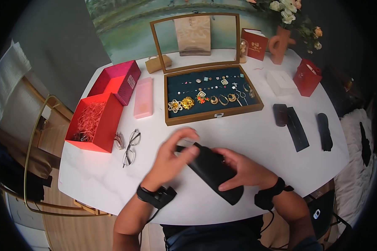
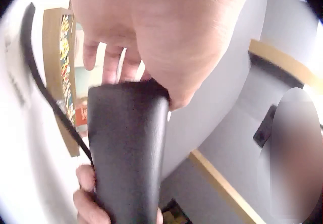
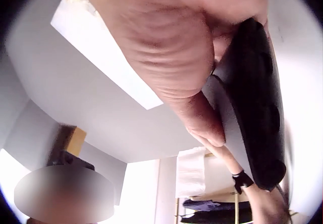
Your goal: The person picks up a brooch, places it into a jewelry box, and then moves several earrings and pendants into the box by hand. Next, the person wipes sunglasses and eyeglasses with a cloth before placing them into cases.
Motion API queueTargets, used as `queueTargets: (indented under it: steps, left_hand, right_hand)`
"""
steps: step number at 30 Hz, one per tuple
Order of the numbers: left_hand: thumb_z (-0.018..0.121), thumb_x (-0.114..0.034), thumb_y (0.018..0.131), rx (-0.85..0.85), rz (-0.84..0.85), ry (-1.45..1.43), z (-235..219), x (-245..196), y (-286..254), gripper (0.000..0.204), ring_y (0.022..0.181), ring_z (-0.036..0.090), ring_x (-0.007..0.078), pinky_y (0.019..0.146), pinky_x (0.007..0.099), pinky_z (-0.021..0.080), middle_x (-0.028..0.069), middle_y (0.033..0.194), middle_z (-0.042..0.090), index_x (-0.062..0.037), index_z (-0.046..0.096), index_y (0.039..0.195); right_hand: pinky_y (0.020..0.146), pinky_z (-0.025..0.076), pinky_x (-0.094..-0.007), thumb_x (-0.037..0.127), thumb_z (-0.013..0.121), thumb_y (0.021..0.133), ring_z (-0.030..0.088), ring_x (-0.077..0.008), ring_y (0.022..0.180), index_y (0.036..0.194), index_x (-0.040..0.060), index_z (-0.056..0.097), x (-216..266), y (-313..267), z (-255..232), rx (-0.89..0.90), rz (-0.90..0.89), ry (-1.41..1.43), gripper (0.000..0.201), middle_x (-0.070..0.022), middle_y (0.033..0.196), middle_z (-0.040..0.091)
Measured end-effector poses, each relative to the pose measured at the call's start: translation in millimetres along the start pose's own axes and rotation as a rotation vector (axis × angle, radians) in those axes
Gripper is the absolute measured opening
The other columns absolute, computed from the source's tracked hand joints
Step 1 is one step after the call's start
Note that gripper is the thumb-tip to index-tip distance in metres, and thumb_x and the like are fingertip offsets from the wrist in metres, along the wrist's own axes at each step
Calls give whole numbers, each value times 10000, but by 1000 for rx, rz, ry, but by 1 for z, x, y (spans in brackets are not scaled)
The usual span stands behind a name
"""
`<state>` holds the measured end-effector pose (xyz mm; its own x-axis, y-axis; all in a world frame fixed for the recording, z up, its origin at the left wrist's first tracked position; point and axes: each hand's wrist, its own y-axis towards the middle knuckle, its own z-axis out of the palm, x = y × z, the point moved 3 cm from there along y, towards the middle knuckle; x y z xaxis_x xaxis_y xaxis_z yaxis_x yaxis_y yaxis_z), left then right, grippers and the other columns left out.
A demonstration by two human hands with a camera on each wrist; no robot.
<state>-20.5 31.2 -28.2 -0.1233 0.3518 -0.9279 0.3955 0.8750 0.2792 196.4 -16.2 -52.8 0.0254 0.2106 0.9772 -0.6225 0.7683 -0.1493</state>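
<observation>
A long black glasses case [image 1: 215, 171] with a smooth leather-like face is held slantwise over the near part of the table. My right hand [image 1: 247, 169] grips its near half, thumb across the top and fingers around the far side. At the other end is my left hand [image 1: 169, 157], blurred, thumb and forefinger spread apart beside the case's end. In the left wrist view the left thumb [image 2: 176, 95] lies along the top edge of the case [image 2: 126, 153]. The right wrist view shows the right thumb [image 3: 209, 125] against the case's side [image 3: 252, 103].
Eyeglasses [image 1: 132, 148] lie left, beside a red box [image 1: 100, 125] with shredded paper. A pink case [image 1: 143, 98] is behind them. An open wooden jewellery box [image 1: 213, 119] stands at the middle back. To the right are a black pouch [image 1: 297, 129] and a folded black item [image 1: 324, 131].
</observation>
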Motion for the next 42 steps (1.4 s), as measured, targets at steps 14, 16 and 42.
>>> queueTargets:
  steps: [14,16,42]
  left_hand:
    - [573,-28,957,511,-246,-301,2,-7,-6,207,850,590,115,836,272,488,36,912,637,10,634,1151]
    - [566,-27,954,528,-217,-271,5,-5,-8,215,861,596,122,842,275,490,42,929,648,12,635,1154]
    - [725,-116,906,5,-85,128,43,3,-15,126,590,403,29,517,220,345,-56,613,487,-3,708,853]
  right_hand:
    - [965,473,-300,72,818,753,581,-146,1091,1389,-8,409,20,-11,-16,-215,-34,151,760,-68,1196,593]
    - [966,474,-304,78,811,772,581,-150,1100,1393,-17,395,16,-5,-10,-240,-39,82,753,-76,1204,588]
    - [967,443,-284,76,592,954,516,-139,1176,1533,18,192,1,3,6,-259,-282,-152,706,-99,1346,487]
